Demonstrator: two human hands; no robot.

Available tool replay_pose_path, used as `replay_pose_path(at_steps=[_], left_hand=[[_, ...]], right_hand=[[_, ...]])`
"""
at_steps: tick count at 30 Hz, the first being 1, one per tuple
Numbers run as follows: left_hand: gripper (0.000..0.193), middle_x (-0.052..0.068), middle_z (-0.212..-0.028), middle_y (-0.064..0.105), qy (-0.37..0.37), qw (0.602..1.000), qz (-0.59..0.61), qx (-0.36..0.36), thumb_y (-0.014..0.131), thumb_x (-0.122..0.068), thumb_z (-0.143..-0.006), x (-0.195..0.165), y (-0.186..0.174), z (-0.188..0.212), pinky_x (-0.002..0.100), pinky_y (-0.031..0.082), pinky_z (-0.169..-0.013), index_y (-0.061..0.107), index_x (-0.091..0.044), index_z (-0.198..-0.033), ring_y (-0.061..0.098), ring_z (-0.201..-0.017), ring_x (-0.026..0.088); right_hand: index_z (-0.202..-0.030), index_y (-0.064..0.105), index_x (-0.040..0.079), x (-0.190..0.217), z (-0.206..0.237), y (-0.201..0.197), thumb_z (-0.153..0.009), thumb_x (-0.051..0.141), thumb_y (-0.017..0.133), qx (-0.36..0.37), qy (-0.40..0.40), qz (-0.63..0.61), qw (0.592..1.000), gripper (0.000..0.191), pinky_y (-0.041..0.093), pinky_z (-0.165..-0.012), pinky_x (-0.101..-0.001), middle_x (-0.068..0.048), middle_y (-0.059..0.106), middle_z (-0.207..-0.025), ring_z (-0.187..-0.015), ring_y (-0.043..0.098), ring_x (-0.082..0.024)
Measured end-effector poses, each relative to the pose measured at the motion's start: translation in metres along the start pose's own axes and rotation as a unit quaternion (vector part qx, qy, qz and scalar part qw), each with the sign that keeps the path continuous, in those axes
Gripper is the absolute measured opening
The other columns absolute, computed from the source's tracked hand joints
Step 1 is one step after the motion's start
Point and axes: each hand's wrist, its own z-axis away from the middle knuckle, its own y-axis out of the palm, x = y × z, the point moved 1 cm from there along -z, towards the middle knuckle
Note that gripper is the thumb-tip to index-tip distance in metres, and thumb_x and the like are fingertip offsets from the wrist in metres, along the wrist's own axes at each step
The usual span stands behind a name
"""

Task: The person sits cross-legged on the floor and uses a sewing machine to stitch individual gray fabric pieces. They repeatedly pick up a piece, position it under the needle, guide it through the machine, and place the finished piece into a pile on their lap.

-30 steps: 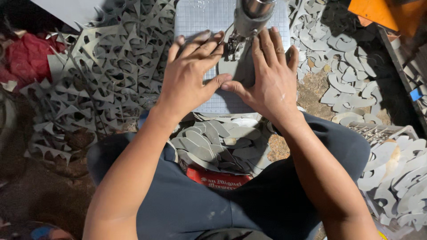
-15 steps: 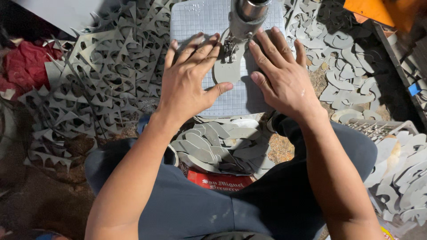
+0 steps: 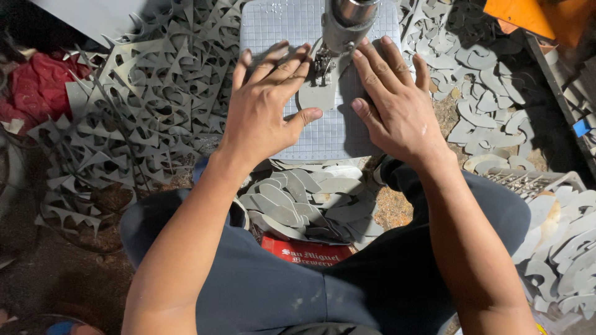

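My right hand point(image 3: 397, 108) has slid off the flat grey sole-shaped piece point(image 3: 318, 93), toward the gridded grey mat's point(image 3: 282, 28) right edge. My left hand point(image 3: 267, 108) has spread its fingers.

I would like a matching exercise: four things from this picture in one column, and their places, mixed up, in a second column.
1. grey cut piece
2. pile of oval pieces
3. red cloth
4. orange object

a. top right corner
b. between the knees
c. far left of the picture
d. on the gridded mat, between left hand and right hand

Pairs: 1-d, 2-b, 3-c, 4-a
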Motion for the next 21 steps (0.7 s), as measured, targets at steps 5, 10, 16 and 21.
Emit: replay_pose_path(at_steps=[5, 10, 16, 21], left_hand=[[0.069, 0.006, -0.151, 0.057, -0.004, 1.0, -0.006, 0.021, 0.08, -0.049, -0.088, 0.005, 0.003, -0.004, 0.06, 0.016, -0.122, 0.064, -0.005, -0.139, 0.043, -0.146, 0.024], [0.069, 0.005, -0.152, 0.056, 0.0, 1.0, 0.002, 0.029, 0.079, -0.047, -0.088, 0.008, 0.002, -0.005, 0.06, 0.017, -0.122, 0.063, -0.005, -0.141, 0.042, -0.146, 0.024], [0.067, 0.003, -0.15, 0.058, 0.008, 0.999, 0.032, 0.017, 0.082, -0.044, -0.086, 0.01, -0.003, -0.006, 0.06, 0.02, -0.122, 0.065, -0.009, -0.141, 0.045, -0.144, 0.025], [0.062, 0.001, -0.148, 0.061, 0.014, 0.999, 0.049, 0.002, 0.084, -0.04, -0.086, 0.012, -0.004, -0.005, 0.059, 0.022, -0.123, 0.067, -0.011, -0.139, 0.047, -0.143, 0.024]], right_hand=[[-0.161, 0.046, 0.018, -0.002, 0.0, 0.003, -0.112, 0.033, 0.044, 0.005, 0.005, 0.022, 1.0, 0.051, 0.01, -0.125, -0.0621, -0.009, 0.029, -0.172, -0.159, 0.021, -0.032], [-0.16, 0.047, 0.018, -0.002, 0.002, 0.005, -0.112, 0.032, 0.047, 0.001, 0.011, 0.018, 1.0, 0.05, 0.012, -0.126, -0.0626, -0.009, 0.027, -0.172, -0.16, 0.02, -0.033], [-0.161, 0.047, 0.016, -0.001, 0.002, 0.005, -0.112, 0.031, 0.048, -0.006, 0.003, 0.02, 1.0, 0.051, 0.013, -0.125, -0.0626, -0.007, 0.029, -0.173, -0.16, 0.021, -0.034], [-0.16, 0.047, 0.015, 0.001, 0.002, 0.002, -0.111, 0.03, 0.049, -0.005, 0.003, 0.026, 1.0, 0.052, 0.015, -0.124, -0.0629, -0.008, 0.029, -0.172, -0.16, 0.022, -0.034]])
